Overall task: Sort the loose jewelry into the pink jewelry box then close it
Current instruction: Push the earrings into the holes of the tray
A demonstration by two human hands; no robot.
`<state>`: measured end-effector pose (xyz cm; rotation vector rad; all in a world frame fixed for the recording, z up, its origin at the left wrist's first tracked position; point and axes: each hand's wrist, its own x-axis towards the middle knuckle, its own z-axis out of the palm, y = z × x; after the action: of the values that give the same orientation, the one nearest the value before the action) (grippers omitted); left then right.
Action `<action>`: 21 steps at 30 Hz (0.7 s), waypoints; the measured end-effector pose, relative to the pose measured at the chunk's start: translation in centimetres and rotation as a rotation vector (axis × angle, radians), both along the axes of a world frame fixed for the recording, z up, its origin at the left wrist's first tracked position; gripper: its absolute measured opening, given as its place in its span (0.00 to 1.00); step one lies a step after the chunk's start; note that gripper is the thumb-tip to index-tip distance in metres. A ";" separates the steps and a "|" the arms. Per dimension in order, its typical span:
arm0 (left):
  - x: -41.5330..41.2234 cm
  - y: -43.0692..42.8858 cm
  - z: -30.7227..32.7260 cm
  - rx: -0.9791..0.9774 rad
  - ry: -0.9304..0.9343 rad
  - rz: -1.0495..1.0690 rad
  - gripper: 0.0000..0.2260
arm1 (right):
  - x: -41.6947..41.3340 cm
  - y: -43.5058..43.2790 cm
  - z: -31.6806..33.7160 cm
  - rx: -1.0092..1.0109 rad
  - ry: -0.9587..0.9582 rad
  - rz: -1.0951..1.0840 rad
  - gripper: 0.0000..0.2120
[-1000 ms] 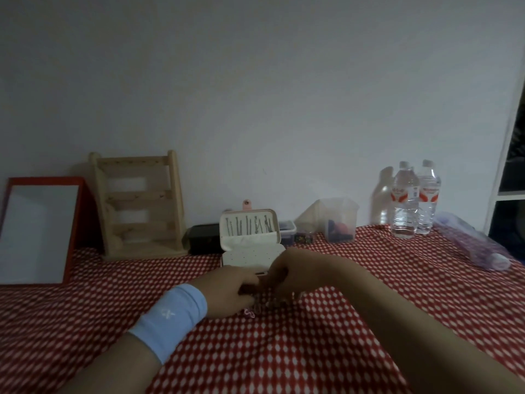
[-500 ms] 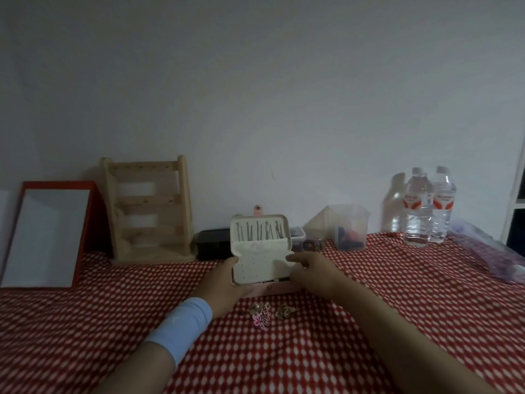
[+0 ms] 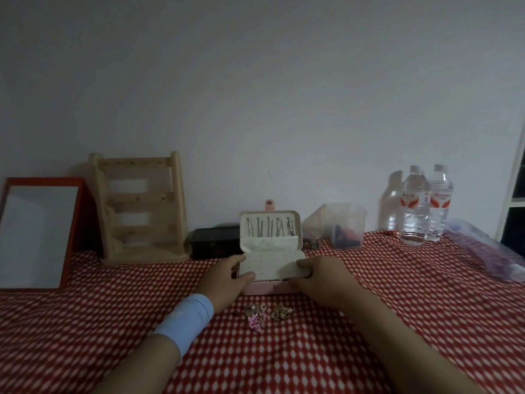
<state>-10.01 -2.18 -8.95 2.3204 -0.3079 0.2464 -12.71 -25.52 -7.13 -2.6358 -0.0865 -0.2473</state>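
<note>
One pink jewelry box (image 3: 269,289) sits open in the middle of the counter (image 3: 397,294), which is covered in a red cloth with white diamonds. Its lid (image 3: 270,223) stands upright at the back with a row of thin metal pins (image 3: 268,226) tucked along it; they sit too close together for me to count. A white dotted panel (image 3: 271,264) lies tilted over the box's base, and both hands are on it.

The left hand (image 3: 224,282), with one pale blue wristband (image 3: 186,322) behind it, has its thumb hooked over the panel's near edge and its fingers curled round the left end. The right hand (image 3: 321,280) has its fingers bent over the panel's right end, clamped on it too.

The loose jewelry lies on the cloth just in front of the box, between the two forearms. I make out three small clumps, touching or nearly so: a gold-coloured piece (image 3: 255,308) on the left, a pink flower piece (image 3: 257,322) just nearer, and a second gold piece (image 3: 281,312) on the right.

Along the wall stand:
- one red-framed mirror (image 3: 37,231)
- one wooden rack (image 3: 139,206)
- one black box (image 3: 216,241)
- one clear plastic tub (image 3: 348,226)
- two water bottles (image 3: 414,206), side by side and touching

One clear plastic bag (image 3: 497,251) lies at the far right
</note>
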 end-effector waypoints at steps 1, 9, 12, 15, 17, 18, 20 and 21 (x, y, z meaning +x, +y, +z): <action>0.0 0.1 -0.1 -0.009 -0.003 0.015 0.24 | -0.1 0.0 0.0 -0.055 -0.013 0.000 0.29; -1.1 0.1 0.8 0.132 -0.099 -0.002 0.18 | -0.9 0.2 1.2 -0.328 -0.038 0.056 0.26; -2.3 0.2 1.3 0.252 -0.213 -0.047 0.12 | -1.6 1.3 2.1 -0.234 -0.143 0.128 0.23; -3.2 0.7 1.9 0.336 -0.217 -0.141 0.06 | -2.1 2.9 3.0 -0.191 -0.146 0.287 0.12; -3.5 1.3 2.3 0.390 -0.197 -0.162 0.05 | -2.4 4.1 3.4 -0.206 -0.054 0.384 0.10; -3.8 1.7 2.5 0.403 -0.164 -0.164 0.05 | -2.5 4.7 3.4 -0.232 -0.018 0.422 0.10; -4.2 2.2 2.9 0.389 -0.037 -0.211 0.06 | -2.2 5.6 3.3 -0.306 0.035 0.476 0.10; -4.5 2.4 3.0 0.379 0.030 -0.243 0.06 | -2.0 5.8 3.3 -0.338 0.049 0.487 0.10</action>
<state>-14.47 0.27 -5.94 2.6222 -0.6646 0.0326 -14.74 -19.69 -3.84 -2.8398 -0.8028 0.0009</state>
